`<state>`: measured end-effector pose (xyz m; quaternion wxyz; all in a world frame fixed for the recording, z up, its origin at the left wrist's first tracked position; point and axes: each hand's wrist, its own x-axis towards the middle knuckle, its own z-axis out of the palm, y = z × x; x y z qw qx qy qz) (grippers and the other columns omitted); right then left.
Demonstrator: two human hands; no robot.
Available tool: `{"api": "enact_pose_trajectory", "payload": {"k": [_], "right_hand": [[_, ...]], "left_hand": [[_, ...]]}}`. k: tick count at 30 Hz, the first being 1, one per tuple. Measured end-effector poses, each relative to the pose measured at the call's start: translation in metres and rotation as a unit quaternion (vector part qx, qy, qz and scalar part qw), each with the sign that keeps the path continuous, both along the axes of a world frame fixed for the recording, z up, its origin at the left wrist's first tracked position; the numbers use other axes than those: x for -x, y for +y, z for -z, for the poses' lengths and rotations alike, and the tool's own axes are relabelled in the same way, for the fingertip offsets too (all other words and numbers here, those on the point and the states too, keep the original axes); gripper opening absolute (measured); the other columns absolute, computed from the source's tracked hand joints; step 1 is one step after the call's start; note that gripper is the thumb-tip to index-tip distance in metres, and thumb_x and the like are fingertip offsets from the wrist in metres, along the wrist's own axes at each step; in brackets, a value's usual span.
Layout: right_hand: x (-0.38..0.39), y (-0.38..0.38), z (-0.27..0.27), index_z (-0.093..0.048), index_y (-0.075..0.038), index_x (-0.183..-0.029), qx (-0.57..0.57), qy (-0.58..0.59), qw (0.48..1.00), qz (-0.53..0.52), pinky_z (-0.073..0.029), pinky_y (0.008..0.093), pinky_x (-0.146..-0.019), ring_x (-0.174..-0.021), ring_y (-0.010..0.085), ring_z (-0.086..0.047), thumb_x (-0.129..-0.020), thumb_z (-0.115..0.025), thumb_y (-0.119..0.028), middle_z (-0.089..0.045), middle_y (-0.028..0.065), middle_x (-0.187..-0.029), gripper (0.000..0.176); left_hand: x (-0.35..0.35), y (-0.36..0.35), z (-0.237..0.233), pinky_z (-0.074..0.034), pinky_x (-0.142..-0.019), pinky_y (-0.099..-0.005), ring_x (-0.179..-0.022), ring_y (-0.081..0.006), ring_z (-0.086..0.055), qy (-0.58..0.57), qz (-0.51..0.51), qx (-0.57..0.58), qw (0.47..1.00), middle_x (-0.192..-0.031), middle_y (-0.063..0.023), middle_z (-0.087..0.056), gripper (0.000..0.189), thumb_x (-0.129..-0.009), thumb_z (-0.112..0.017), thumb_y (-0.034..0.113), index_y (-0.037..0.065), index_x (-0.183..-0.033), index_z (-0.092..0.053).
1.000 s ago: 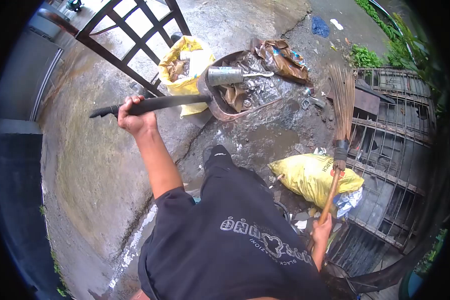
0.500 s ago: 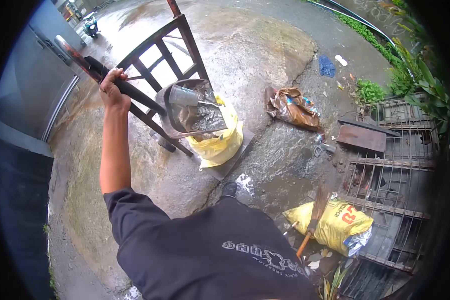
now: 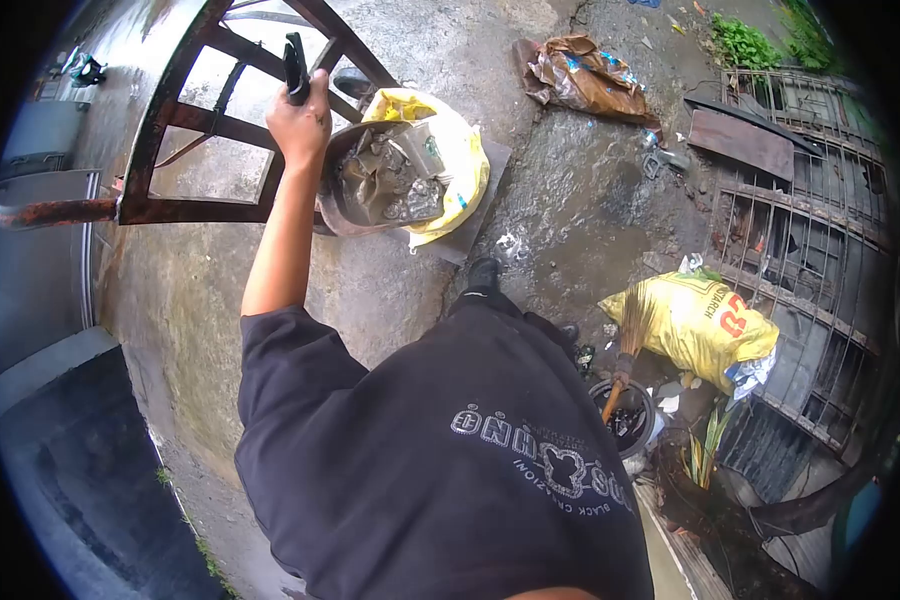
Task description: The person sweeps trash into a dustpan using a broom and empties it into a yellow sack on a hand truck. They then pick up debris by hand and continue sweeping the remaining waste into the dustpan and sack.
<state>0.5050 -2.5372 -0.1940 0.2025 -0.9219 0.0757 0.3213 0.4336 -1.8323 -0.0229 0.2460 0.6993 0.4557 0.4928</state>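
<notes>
My left hand (image 3: 301, 120) is closed around the black handle of a dustpan (image 3: 328, 195), the handle's end sticking up above the fist. Dirt-smeared rubbish (image 3: 395, 180) fills the pan: crumpled wrappers and a clear plastic cup (image 3: 423, 150). The pan rests at the mouth of a yellow sack (image 3: 467, 165), which stands on the base plate of a rusty hand truck (image 3: 192, 211). The truck's frame leans toward the left, just beside my hand. Of my right arm only a sliver of skin shows at the bottom edge; the right hand is out of view.
A crumpled brown bag (image 3: 590, 80) lies on the wet concrete, with a clear bottle (image 3: 663, 160) close by. A broom (image 3: 628, 345) leans on a full yellow sack (image 3: 705, 320), above a round black container (image 3: 645, 410). Metal grating (image 3: 790, 220) runs along the right.
The view has turned and shifted downward. My left hand and the dustpan handle have swung, and the handle now points more upward. The cup sits at a different angle among the rubbish.
</notes>
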Motion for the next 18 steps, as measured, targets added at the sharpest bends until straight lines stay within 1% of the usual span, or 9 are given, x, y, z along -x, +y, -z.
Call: {"api": "enact_pose_trajectory", "payload": {"k": [3, 5, 6, 7, 9, 11, 13, 15, 18], "right_hand": [[0.006, 0.004, 0.000, -0.052, -0.001, -0.083, 0.008, 0.008, 1.000, 0.005, -0.043, 0.0346, -0.061, -0.063, 0.0225, -0.056, -0.067, -0.059, -0.009, -0.056, 0.0123, -0.071, 0.019], [0.008, 0.006, 0.000, -0.053, -0.001, -0.083, 0.011, 0.013, 1.000, 0.005, -0.043, 0.0346, -0.061, -0.064, 0.0226, -0.056, -0.067, -0.059, -0.009, -0.056, 0.0124, -0.071, 0.019], [0.009, 0.008, 0.000, -0.053, -0.001, -0.083, 0.011, 0.014, 1.000, 0.007, -0.043, 0.0345, -0.062, -0.064, 0.0226, -0.056, -0.067, -0.059, -0.009, -0.057, 0.0124, -0.071, 0.019], [0.009, 0.011, 0.000, -0.053, -0.001, -0.083, 0.011, 0.015, 1.000, 0.008, -0.043, 0.0345, -0.062, -0.065, 0.0226, -0.056, -0.067, -0.059, -0.009, -0.057, 0.0125, -0.072, 0.020], [0.011, 0.016, 0.001, -0.053, -0.001, -0.083, 0.011, 0.018, 1.000, 0.006, -0.043, 0.0345, -0.063, -0.066, 0.0227, -0.056, -0.067, -0.059, -0.010, -0.057, 0.0126, -0.072, 0.020], [0.016, 0.020, 0.012, -0.053, -0.001, -0.083, 0.011, 0.024, 1.000, -0.003, -0.043, 0.0344, -0.064, -0.066, 0.0228, -0.056, -0.067, -0.059, -0.010, -0.057, 0.0126, -0.072, 0.020], [0.015, 0.024, 0.019, -0.054, -0.001, -0.083, 0.008, 0.024, 1.000, -0.006, -0.042, 0.0344, -0.064, -0.067, 0.0228, -0.056, -0.067, -0.059, -0.011, -0.057, 0.0127, -0.073, 0.020], [0.017, 0.025, 0.031, -0.054, -0.001, -0.083, -0.002, 0.025, 1.000, -0.007, -0.042, 0.0343, -0.065, -0.068, 0.0229, -0.056, -0.067, -0.060, -0.011, -0.058, 0.0128, -0.073, 0.020], [0.014, 0.031, 0.034, -0.054, -0.001, -0.083, -0.013, 0.024, 1.000, 0.008, -0.042, 0.0343, -0.066, -0.068, 0.0230, -0.056, -0.067, -0.060, -0.011, -0.058, 0.0129, -0.074, 0.020]], "left_hand": [[-0.016, 0.038, -0.007, -0.043, -0.051, -0.0333, -0.049, -0.0236, -0.055, 0.156, 0.011, -0.149, 0.976, -0.053, -0.0120, -0.054, 0.034, -0.077, -0.061, 0.032, 0.001, -0.062, -0.056], [-0.033, 0.056, -0.022, -0.045, -0.059, -0.0353, -0.062, -0.0283, -0.060, 0.181, 0.031, -0.060, 0.981, -0.064, -0.0149, -0.059, 0.037, -0.078, -0.059, 0.037, 0.001, -0.070, -0.060], [-0.052, 0.026, -0.047, -0.042, -0.044, -0.0315, -0.048, -0.0208, -0.057, 0.134, 0.031, 0.023, 0.990, -0.054, -0.0067, -0.058, 0.022, -0.082, -0.052, 0.019, 0.004, -0.067, -0.059], [-0.063, 0.029, -0.040, -0.039, -0.041, -0.0318, -0.040, -0.0204, -0.051, 0.114, 0.055, -0.071, 0.989, -0.044, -0.0075, -0.050, 0.025, -0.082, -0.053, 0.019, 0.001, -0.064, -0.055], [-0.087, 0.006, -0.051, -0.042, -0.044, -0.0342, -0.044, -0.0245, -0.054, 0.118, 0.135, -0.032, 0.983, -0.047, -0.0108, -0.052, 0.023, -0.080, -0.054, 0.020, 0.002, -0.066, -0.057], [-0.104, -0.017, -0.052, -0.044, -0.050, -0.0386, -0.052, -0.0324, -0.056, 0.197, 0.165, -0.114, 0.960, -0.054, -0.0162, -0.055, 0.018, -0.077, -0.054, 0.019, 0.002, -0.071, -0.057], [-0.126, -0.018, -0.021, -0.045, -0.056, -0.0425, -0.062, -0.0380, -0.057, 0.178, 0.215, -0.048, 0.959, -0.064, -0.0202, -0.057, 0.016, -0.073, -0.053, 0.018, 0.003, -0.078, -0.057], [-0.141, -0.019, -0.015, -0.044, -0.059, -0.0445, -0.067, -0.0385, -0.057, 0.208, 0.243, -0.015, 0.947, -0.069, -0.0223, -0.057, 0.018, -0.073, -0.052, 0.016, 0.003, -0.083, -0.056], [-0.169, 0.016, 0.051, -0.044, -0.062, -0.0467, -0.071, -0.0421, -0.055, 0.185, 0.283, -0.037, 0.940, -0.075, -0.0261, -0.056, 0.024, -0.074, -0.051, 0.018, 0.002, -0.092, -0.053]]}}
